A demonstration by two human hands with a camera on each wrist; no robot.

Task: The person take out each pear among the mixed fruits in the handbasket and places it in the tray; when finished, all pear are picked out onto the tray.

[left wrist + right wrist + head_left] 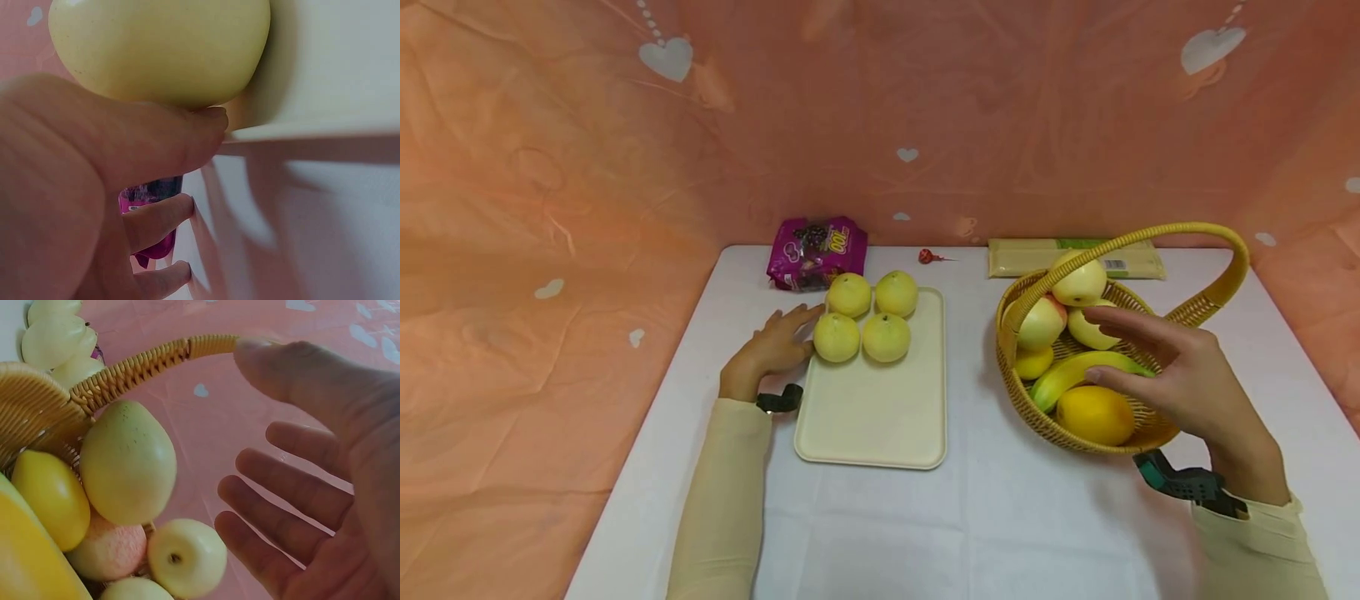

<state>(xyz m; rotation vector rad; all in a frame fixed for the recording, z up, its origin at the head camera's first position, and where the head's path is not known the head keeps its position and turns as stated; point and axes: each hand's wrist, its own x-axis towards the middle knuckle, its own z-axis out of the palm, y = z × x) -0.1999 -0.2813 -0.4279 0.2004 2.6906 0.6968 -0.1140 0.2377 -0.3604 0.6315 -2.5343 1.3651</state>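
My left hand (775, 346) lies at the left rim of a cream tray (872, 417), fingers extended. Its thumb touches a round pale-yellow fruit (162, 50) beside the tray rim in the left wrist view. Several such fruits (886, 337) are grouped on the tray's far half. On the right, my right hand (1187, 375) hovers over a wicker basket (1011, 383), its fingers apart and nothing held. Inside the basket are a green-yellow banana (1082, 371), an orange-yellow oval fruit (1096, 417), a small yellow fruit (1033, 363) and several apple-like fruits (1078, 279).
Behind the tray lies a purple snack bag (816, 252). A small red wrapped item (927, 257) sits at the table's back edge. A long beige packet (1037, 258) lies behind the basket, whose tall handle (1180, 228) arches over it. The table cloth (865, 533) is white.
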